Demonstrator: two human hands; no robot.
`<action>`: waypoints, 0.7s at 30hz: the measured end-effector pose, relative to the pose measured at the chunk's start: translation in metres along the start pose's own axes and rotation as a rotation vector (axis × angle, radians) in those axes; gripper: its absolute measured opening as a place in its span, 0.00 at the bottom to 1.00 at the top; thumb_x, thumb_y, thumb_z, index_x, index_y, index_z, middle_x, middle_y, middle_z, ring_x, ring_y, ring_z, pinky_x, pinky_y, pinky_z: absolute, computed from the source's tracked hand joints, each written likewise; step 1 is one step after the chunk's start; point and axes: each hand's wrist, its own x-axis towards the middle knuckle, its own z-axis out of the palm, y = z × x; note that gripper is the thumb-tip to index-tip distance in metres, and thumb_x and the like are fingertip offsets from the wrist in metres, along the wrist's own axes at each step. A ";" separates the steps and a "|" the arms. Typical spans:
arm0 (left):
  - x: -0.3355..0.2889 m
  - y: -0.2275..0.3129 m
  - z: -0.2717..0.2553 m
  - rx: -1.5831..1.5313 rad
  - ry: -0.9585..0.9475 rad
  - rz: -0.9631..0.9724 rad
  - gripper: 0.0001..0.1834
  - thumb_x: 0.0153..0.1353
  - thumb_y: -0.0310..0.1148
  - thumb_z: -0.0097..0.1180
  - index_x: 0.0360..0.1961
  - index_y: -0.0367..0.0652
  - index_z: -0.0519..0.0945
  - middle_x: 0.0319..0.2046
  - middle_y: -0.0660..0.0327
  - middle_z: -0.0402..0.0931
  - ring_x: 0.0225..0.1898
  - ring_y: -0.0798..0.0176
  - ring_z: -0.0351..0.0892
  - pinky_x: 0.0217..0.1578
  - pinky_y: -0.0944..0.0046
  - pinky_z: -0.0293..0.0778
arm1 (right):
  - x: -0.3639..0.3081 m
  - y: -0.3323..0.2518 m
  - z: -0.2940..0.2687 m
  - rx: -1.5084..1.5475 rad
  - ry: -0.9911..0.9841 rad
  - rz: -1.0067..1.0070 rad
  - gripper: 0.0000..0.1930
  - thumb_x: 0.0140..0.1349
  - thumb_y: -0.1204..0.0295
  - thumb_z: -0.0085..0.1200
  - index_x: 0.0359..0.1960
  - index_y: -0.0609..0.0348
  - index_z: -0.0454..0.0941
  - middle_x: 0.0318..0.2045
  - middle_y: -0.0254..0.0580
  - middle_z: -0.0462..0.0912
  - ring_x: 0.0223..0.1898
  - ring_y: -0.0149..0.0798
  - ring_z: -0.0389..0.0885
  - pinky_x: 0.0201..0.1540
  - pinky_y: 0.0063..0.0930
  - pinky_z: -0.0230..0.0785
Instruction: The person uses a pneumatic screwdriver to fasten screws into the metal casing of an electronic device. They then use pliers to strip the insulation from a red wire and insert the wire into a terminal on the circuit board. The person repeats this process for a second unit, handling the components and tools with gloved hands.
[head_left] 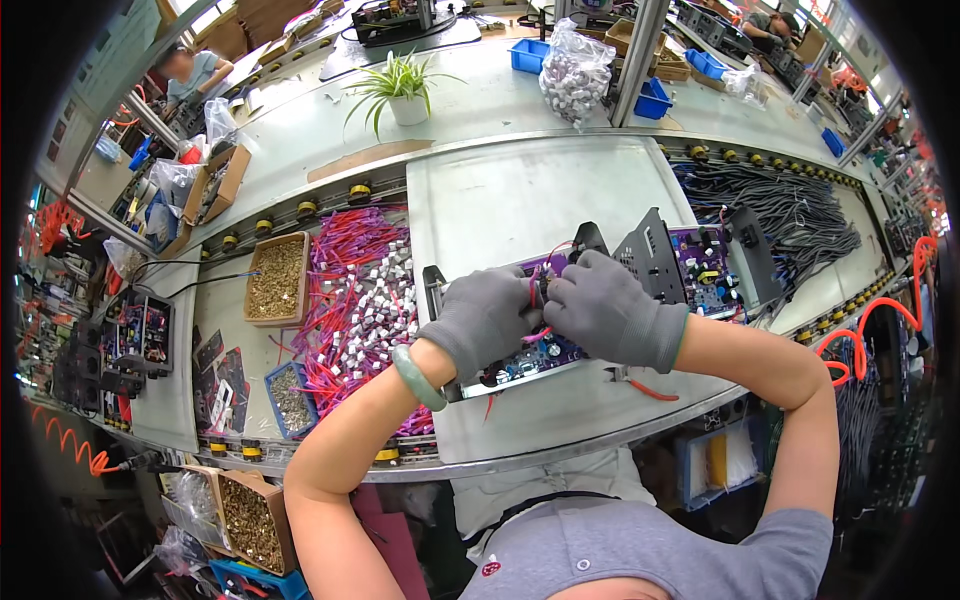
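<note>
My left hand [485,318], in a grey knitted glove, is closed with its fingertips on a thin pink wire [534,290]. Close beside it, my right hand [608,312] has its gloved fingers bent together over the same spot; what they pinch is hidden. Both hands are above an open metal chassis holding a purple circuit board [535,368] with small components. Directly right of it stands a second purple board [708,272] with a black perforated metal panel [650,255]. Wire cutters with red handles [650,388] lie near the front edge.
Left lies a heap of pink wires with white connectors [365,310], beside a box of brass-coloured screws [277,280] and a blue tray [290,400]. Black cables [790,215] are piled right. A potted plant [407,105] and a bag of parts [577,72] stand behind. Coworkers sit farther off.
</note>
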 end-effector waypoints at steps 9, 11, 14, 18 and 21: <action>-0.003 0.000 0.001 0.028 0.049 0.054 0.11 0.57 0.41 0.62 0.32 0.44 0.82 0.31 0.54 0.79 0.33 0.48 0.82 0.35 0.52 0.78 | 0.000 0.006 0.014 0.032 -0.035 0.036 0.03 0.55 0.71 0.51 0.28 0.53 0.76 0.23 0.35 0.75 0.29 0.39 0.79 0.43 0.38 0.70; -0.003 -0.005 0.006 0.032 0.064 0.086 0.11 0.57 0.41 0.62 0.31 0.44 0.82 0.32 0.54 0.79 0.33 0.48 0.81 0.35 0.52 0.77 | 0.003 0.002 0.019 0.009 -0.020 0.008 0.03 0.56 0.71 0.51 0.29 0.53 0.76 0.22 0.34 0.75 0.28 0.40 0.80 0.45 0.39 0.71; -0.003 -0.008 0.008 -0.011 0.091 0.108 0.11 0.58 0.41 0.61 0.31 0.44 0.82 0.33 0.54 0.79 0.33 0.48 0.81 0.35 0.53 0.77 | 0.003 0.004 0.020 0.003 -0.076 0.031 0.04 0.57 0.70 0.50 0.29 0.55 0.77 0.23 0.35 0.76 0.30 0.39 0.80 0.45 0.39 0.71; -0.004 -0.009 0.003 -0.098 0.108 0.103 0.09 0.57 0.41 0.61 0.34 0.49 0.85 0.30 0.52 0.81 0.31 0.49 0.82 0.35 0.54 0.77 | -0.001 0.010 0.015 0.285 0.067 0.157 0.04 0.58 0.68 0.55 0.31 0.52 0.79 0.25 0.37 0.78 0.31 0.45 0.79 0.43 0.38 0.71; 0.000 -0.003 -0.006 -0.188 0.087 -0.028 0.12 0.55 0.41 0.64 0.38 0.49 0.87 0.28 0.52 0.83 0.30 0.51 0.84 0.34 0.58 0.78 | -0.012 0.012 0.017 0.624 0.281 0.340 0.05 0.57 0.70 0.61 0.30 0.56 0.78 0.26 0.42 0.79 0.30 0.48 0.80 0.36 0.39 0.71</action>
